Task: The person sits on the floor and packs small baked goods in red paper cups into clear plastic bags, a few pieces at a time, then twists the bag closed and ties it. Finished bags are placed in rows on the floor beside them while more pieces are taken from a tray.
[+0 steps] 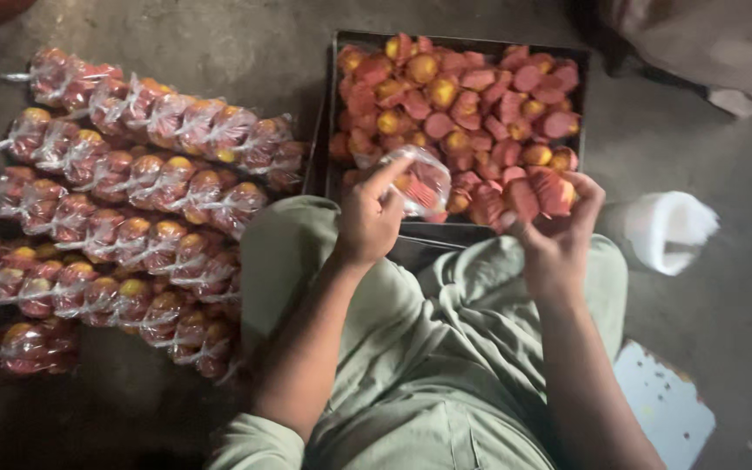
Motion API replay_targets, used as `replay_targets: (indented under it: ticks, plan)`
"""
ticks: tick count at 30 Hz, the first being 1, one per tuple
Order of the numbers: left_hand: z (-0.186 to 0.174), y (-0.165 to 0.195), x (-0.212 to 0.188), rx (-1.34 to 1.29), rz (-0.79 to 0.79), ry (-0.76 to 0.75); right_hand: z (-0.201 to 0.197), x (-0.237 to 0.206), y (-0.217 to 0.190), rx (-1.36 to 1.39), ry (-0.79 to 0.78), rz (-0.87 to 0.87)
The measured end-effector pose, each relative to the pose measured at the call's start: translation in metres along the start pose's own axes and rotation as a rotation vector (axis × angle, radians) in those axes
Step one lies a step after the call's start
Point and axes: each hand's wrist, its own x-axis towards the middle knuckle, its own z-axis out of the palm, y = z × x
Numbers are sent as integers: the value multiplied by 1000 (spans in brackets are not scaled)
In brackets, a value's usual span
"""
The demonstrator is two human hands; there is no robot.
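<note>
Left hand [367,218] on bag [424,178] (clear) — cakes [541,193] right.

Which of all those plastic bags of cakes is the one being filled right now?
The clear bag held in the left hand, over the tray. It is alone and open, while the other bags lie in tied rows on the floor.

Bagged rows [124,200] crowd the floor [245,52] on the left, packed tight with no gap between them. Ahead, the tray [334,104] sits heaped full. Bare floor opens above the rows and rightward, where only a white roll [668,228] stands.
</note>
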Motion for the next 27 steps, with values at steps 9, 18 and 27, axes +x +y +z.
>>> replay_targets:
  ticks: [9, 18, 27]
  plan:
    - [55, 53, -26, -97, 111, -428, -10, -22, -58, -978, -578, -335]
    - [133, 110, -60, 231, 248, -393, -64, -36, -19, -1051, -671, -224]
    - [242, 139, -130, 232, 538, -544, -133, -117, -15, -676, -350, 77]
